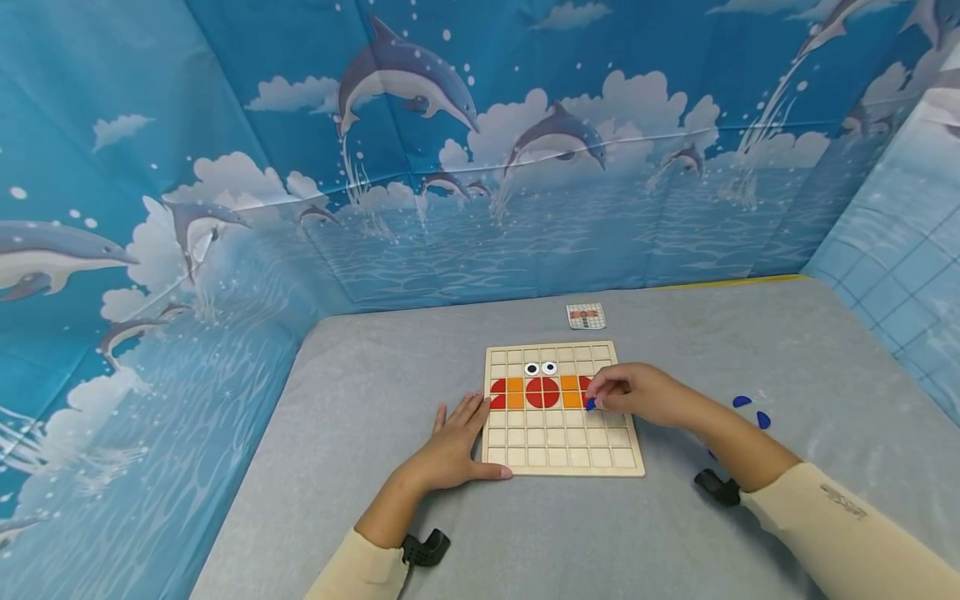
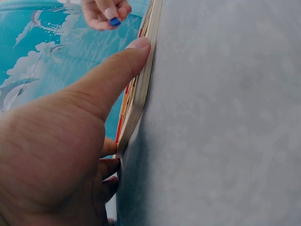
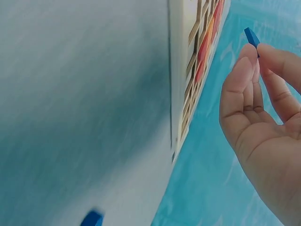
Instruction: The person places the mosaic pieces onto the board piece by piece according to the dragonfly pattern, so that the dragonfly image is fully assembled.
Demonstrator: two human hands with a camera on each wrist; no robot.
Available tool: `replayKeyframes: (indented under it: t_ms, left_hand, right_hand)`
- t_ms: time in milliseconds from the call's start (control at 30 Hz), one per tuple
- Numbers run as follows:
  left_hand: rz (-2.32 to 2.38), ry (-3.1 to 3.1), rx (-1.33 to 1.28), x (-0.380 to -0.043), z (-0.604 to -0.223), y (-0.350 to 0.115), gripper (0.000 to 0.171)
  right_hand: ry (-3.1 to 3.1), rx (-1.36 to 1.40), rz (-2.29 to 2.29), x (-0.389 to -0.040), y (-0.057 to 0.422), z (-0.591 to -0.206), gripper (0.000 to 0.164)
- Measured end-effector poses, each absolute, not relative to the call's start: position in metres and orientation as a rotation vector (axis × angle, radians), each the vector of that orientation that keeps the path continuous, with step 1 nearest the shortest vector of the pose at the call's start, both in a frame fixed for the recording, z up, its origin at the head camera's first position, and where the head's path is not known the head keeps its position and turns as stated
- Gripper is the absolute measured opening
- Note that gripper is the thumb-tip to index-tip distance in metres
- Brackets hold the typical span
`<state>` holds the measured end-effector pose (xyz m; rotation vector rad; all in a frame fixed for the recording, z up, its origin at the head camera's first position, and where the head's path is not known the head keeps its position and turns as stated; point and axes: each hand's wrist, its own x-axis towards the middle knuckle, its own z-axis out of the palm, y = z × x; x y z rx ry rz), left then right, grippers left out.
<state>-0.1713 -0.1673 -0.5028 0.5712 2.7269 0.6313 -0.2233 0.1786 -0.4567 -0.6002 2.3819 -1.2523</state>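
Note:
A wooden grid board (image 1: 558,458) lies on the grey cloth in front of me. Red quarter-circle pieces (image 1: 542,392), orange square pieces (image 1: 515,393) and two eye pieces (image 1: 541,368) sit in its cells. My left hand (image 1: 452,450) rests against the board's near left corner, fingers straight along the left side and thumb on the front edge. Above the board's right part, my right hand (image 1: 637,393) pinches a small blue piece (image 3: 252,36) between thumb and fingertips. That hand partly covers the red pieces at the right end of the row.
Several loose blue pieces (image 1: 763,419) lie on the cloth right of the board, one partly hidden by the right forearm. A small pattern card (image 1: 586,316) lies beyond the board's far edge. A dolphin-printed curtain (image 1: 465,242) hangs behind the table.

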Motion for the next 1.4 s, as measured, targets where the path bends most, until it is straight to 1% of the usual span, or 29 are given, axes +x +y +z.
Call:
replayKeyframes:
  t_ms: [233,400,633,1133,1400]
  left_hand:
    - [0.61,2.734,0.562,-0.172,-0.505,-0.168,0.118]
    - [0.608,2.733,0.565,-0.172,-0.505,-0.168,0.118]
    - [0.594,2.738,0.58,-0.173,-0.505,-0.168,0.118]
    - [0.602,2.732,0.574,-0.172,-0.504,-0.167,0.118]
    - [0.598,2.734,0.57,-0.173,-0.504,-0.168,0.118]
  right_hand:
    - [2.38,-0.71,-1.223,-0.23,0.15,-0.461,0.011]
    - [2.392,-0.797,-1.184,-0.235,0.131,-0.465,0.014]
    - [2.373,-0.8,-1.139,-0.239,0.111,-0.469,0.014]
    - [2.533,-0.864,-0.927,-0.238,0.092,-0.471,0.016]
    - [2.566,-0.914,-0.875,-0.237,0.089,-0.472,0.011]
